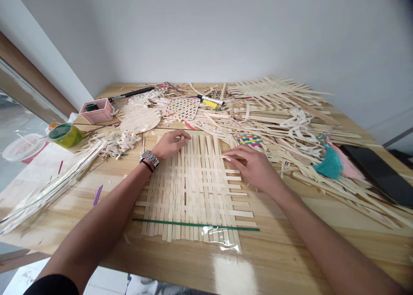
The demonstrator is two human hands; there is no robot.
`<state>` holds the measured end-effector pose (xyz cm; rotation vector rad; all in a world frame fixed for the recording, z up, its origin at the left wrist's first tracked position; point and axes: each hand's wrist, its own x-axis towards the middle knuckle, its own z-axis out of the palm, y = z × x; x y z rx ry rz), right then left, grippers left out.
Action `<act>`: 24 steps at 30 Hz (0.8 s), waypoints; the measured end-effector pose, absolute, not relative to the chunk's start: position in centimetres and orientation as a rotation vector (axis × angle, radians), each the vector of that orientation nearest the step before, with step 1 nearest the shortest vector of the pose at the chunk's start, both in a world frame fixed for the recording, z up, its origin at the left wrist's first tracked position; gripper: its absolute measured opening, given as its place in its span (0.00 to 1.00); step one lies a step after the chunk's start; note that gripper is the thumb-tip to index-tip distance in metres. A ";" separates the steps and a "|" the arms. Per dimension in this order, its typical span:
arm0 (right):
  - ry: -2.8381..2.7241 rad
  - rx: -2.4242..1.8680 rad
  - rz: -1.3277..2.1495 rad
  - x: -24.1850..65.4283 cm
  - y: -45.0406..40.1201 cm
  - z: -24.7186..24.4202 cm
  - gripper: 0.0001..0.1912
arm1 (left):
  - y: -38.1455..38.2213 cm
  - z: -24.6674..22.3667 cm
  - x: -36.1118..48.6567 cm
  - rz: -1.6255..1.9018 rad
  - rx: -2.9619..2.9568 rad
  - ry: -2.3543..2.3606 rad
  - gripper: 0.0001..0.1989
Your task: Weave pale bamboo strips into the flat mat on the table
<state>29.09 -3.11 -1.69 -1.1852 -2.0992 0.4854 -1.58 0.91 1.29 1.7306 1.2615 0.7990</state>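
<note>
A pale woven mat of flat bamboo-like strips (193,191) lies in front of me, with loose strip ends sticking out on its right side. At the mat's upper left, my left hand (171,144) rests over the upright strips, fingers bent and pressed together; what is under the fingertips is hidden. Beside the upper right edge, my right hand (253,163) pinches the end of a crosswise strip (223,156) between thumb and fingers. Across the near end of the mat runs a thin green strip (196,224), with shiny clear tape (222,239) below it.
Loose strips (271,131) pile up behind and to the right. A black phone (377,170) and a teal tassel (329,162) lie at right. On the left are a pink basket (98,114), a yellow-green tape roll (66,135) and a strip bundle (54,187). Markers (209,101) lie behind.
</note>
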 end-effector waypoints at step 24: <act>-2.049 -1.241 0.339 29.1 -3.1 -2.1 0.10 | 0.9 1.1 -1.9 0.774 1.622 1.190 0.10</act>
